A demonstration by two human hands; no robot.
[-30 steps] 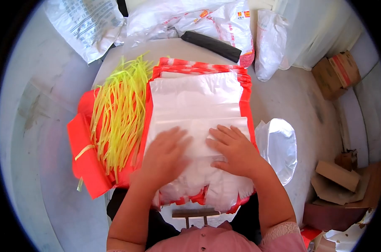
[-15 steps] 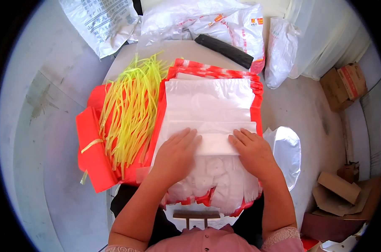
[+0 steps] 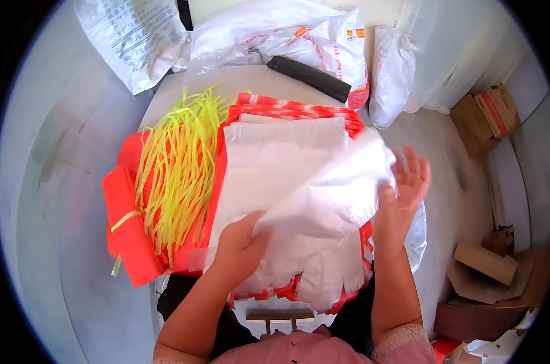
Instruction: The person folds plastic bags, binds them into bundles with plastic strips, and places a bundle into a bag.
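Note:
A lifted white plastic bag [image 3: 329, 191] slants across the stack, its right part raised and blurred. Gripping its lower left corner is my left hand [image 3: 241, 246], thumb and fingers closed. At the raised right edge, my right hand [image 3: 404, 188] has its fingers spread, with the thumb close to the plastic; whether it touches is unclear. Beneath lie more flat white plastic bags [image 3: 281, 148], stacked on red bags [image 3: 299, 108] whose edges stick out at the back and sides.
Yellow-green tie strips [image 3: 178, 176] lie left of the stack on red plastic, near a tied red bundle [image 3: 129, 221]. A black roll [image 3: 308, 79] rests at the table's back, before white sacks [image 3: 257, 27]. Cardboard boxes [image 3: 487, 118] stand on the right.
Both hands lay flat on a folded white layer before. Now a bag is lifted and swung up to the right; my left hand grips its corner, and my right hand has risen rightward.

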